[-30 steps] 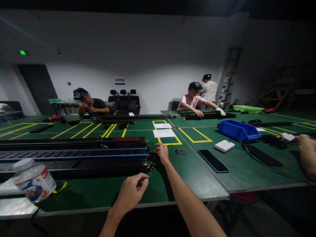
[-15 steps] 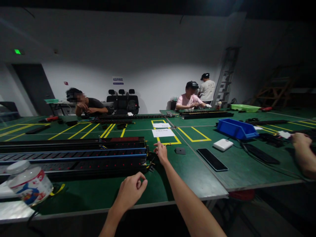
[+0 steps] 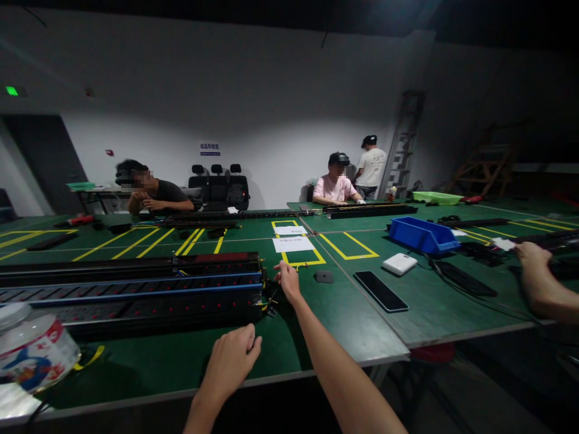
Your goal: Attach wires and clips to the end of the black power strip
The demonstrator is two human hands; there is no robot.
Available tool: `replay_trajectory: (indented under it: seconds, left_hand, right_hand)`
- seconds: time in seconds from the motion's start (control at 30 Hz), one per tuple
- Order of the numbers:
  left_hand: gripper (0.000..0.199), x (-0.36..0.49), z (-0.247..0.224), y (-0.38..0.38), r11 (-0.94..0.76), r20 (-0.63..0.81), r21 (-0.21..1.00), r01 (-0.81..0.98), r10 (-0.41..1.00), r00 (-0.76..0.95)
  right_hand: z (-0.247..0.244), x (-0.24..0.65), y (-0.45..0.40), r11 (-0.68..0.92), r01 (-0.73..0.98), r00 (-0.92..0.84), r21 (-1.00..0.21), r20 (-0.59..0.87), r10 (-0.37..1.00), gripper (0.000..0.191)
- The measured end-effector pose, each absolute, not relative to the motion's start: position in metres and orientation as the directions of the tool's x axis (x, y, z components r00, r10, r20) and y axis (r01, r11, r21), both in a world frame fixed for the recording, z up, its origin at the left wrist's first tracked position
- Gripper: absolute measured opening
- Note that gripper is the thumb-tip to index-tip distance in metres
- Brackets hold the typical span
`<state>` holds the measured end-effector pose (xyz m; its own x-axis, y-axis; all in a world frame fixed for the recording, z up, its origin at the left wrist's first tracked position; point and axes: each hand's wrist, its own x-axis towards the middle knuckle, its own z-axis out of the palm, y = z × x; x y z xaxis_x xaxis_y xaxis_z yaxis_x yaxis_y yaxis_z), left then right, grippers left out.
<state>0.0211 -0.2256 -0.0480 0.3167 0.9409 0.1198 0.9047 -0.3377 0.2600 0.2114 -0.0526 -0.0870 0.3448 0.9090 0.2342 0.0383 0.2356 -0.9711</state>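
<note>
Wires (image 3: 270, 294) stick out at the right end of long black strips (image 3: 156, 308) on one green desk (image 3: 357, 334). The person's right hand (image 3: 287, 281) bends beside them and the left hand (image 3: 231, 357) curls apart, near the edge; whether either grips anything cannot be told. One sign (image 3: 209, 146) reads 成品存放区; two papers (image 3: 293, 244) bear blurred writing.

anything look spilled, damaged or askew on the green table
Nothing looks plainly spilled or damaged. The clear jar at near left appears to lean, though lens distortion may cause that. Loose wires stick out untidily at the end of the black strips, near the right hand.
</note>
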Motion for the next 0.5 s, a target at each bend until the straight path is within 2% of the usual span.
replay_trajectory:
  seconds: [0.5]
  left_hand:
    - [0.027,0.019,-0.0536,-0.2238,-0.374,0.128,0.239,0.896,0.927,0.353]
  right_hand:
    - [-0.0891,0.2117,-0.0518,0.227,0.104,0.314,-0.968,0.249,0.916,0.052]
